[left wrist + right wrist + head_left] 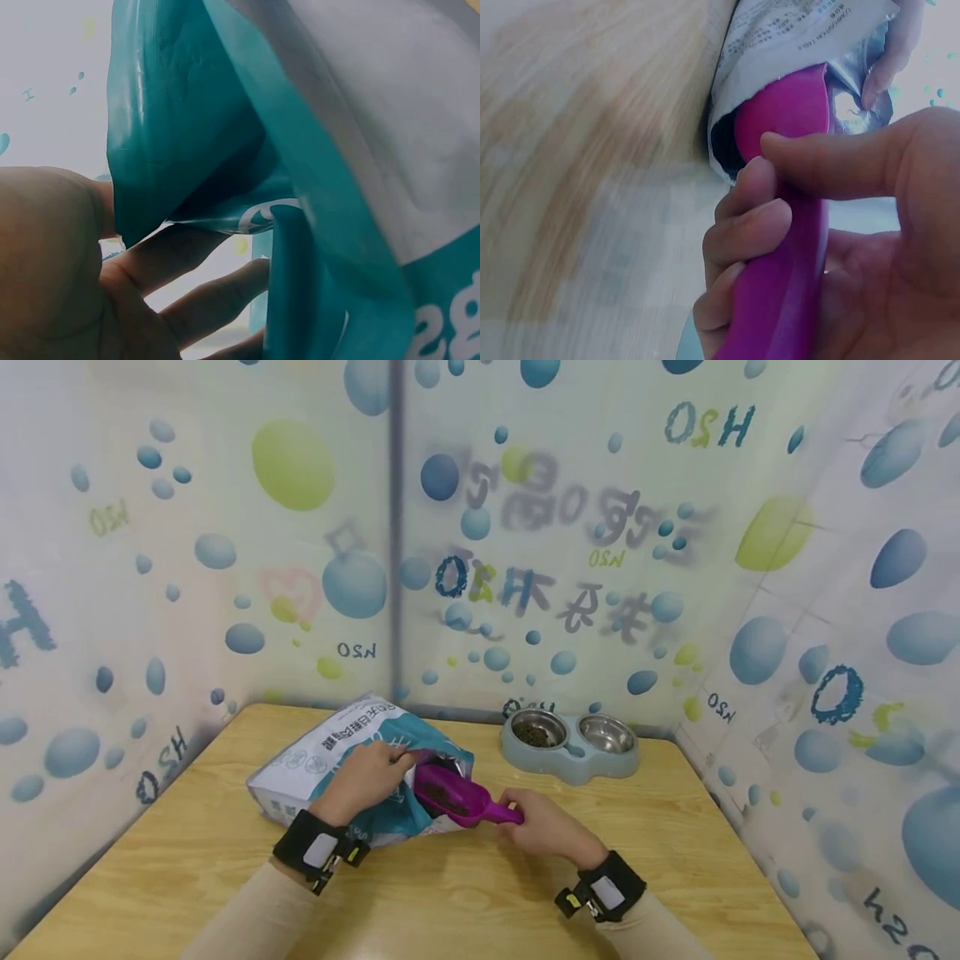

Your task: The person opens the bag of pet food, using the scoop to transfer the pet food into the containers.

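Observation:
A teal and white pet food bag (337,752) lies on its side, its torn mouth facing right. At the mouth's upper edge my left hand (369,779) pinches the film; in the left wrist view the thumb goes behind a teal fold (180,112). My right hand (543,827) grips the handle of a magenta scoop (450,793), fingers and thumb curled round it. Brown kibble lies in the scoop, whose front end is inside the bag mouth and hidden there. The right wrist view shows the scoop (787,112) partly under the bag's printed edge (780,45).
A blue-grey double pet bowl (573,764) stands at the back right of the wooden table (465,902). Brown kibble is in its left steel bowl; the right steel bowl (606,733) shows bare metal. Patterned curtains (525,568) enclose the table at the back and sides.

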A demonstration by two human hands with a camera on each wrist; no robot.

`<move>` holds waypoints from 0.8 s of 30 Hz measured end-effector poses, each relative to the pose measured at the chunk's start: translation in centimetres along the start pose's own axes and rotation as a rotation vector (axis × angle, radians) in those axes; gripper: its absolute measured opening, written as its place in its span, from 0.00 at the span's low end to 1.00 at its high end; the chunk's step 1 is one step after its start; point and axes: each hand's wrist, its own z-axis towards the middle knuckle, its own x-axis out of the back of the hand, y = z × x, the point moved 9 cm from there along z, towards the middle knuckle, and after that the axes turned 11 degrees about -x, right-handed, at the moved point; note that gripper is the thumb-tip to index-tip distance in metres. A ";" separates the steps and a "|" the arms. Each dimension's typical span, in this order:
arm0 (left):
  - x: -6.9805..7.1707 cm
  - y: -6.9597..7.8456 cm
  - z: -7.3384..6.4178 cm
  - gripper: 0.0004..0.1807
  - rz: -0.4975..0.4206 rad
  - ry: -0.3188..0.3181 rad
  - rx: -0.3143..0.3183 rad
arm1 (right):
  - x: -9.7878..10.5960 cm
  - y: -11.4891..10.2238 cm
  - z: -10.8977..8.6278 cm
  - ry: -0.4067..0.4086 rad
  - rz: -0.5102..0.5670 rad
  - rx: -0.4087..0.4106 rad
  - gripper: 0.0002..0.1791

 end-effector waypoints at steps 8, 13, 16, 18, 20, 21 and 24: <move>-0.1 -0.3 -0.1 0.32 -0.022 -0.006 0.030 | 0.6 1.1 0.4 -0.047 0.035 0.021 0.06; -0.1 -0.4 -0.2 0.32 -0.028 -0.004 0.044 | 1.0 1.3 0.8 -0.061 0.048 0.047 0.06; -0.2 -0.5 -0.2 0.32 -0.032 -0.008 0.045 | 1.3 1.3 0.7 -0.074 0.055 0.061 0.07; -0.2 -0.5 -0.2 0.32 -0.032 -0.010 0.043 | 1.5 1.3 0.6 -0.087 0.066 0.069 0.08; -0.2 -0.4 -0.2 0.32 -0.030 -0.007 0.040 | 1.9 1.2 0.4 -0.097 0.077 0.074 0.08; -0.2 -0.5 -0.2 0.32 -0.027 -0.006 0.038 | 2.1 1.2 0.3 -0.104 0.086 0.076 0.08; -0.2 -0.4 -0.2 0.32 -0.021 -0.007 0.033 | 2.7 1.2 0.1 -0.107 0.109 0.086 0.07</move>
